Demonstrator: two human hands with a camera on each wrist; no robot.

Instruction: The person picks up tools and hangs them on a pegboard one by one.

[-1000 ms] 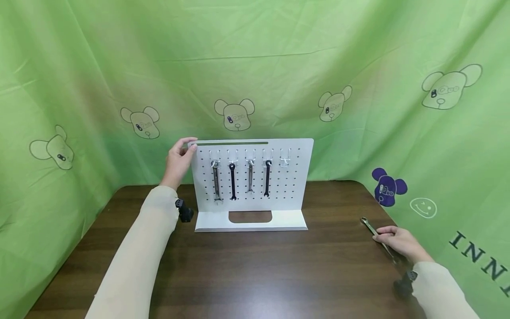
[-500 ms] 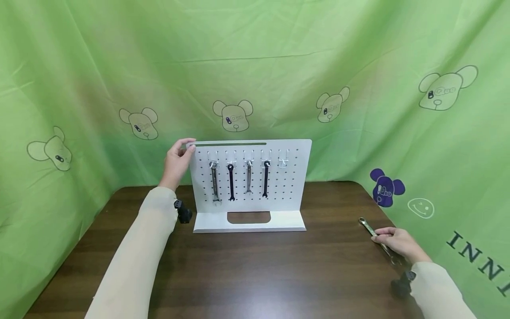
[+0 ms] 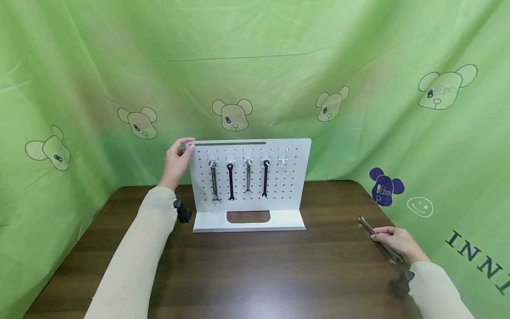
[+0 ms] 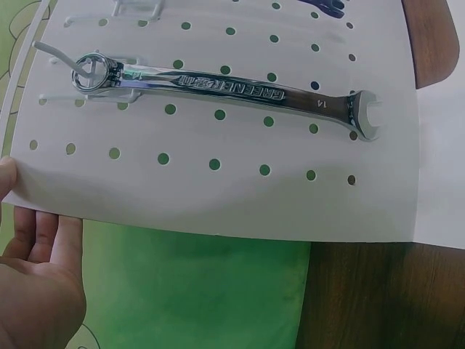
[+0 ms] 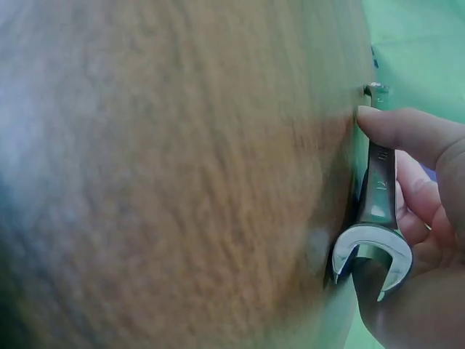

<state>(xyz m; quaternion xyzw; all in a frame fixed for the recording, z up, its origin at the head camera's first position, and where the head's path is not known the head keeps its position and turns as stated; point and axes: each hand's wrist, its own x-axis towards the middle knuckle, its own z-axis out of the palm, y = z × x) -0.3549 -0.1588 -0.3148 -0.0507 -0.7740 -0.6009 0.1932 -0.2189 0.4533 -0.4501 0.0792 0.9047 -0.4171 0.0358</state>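
Note:
At the upper left corner of a white pegboard (image 3: 250, 228), my left hand (image 3: 175, 166) grips the edge, thumb in front and fingers behind. Over by the table's right side, my right hand (image 3: 400, 244) pinches a silver combination wrench (image 3: 365, 224) between thumb and fingers. In the right wrist view this wrench (image 5: 379, 190) has its open end towards the camera, just off the wood. Several wrenches hang from hooks on the board: a silver one (image 4: 211, 86) marked 14 at the left, then a black one (image 3: 231, 182), another silver one (image 3: 249, 177) and another black one (image 3: 265, 179).
To the right of the hanging wrenches is a bare clear hook (image 3: 283, 162). The board stands on a brown wooden table (image 3: 255, 274). A green curtain (image 3: 275, 40) with printed bear heads surrounds the table at the back and sides.
The wrench in my right hand has rolled and its open end has lifted slightly from the table. My left hand stays on the board's corner.

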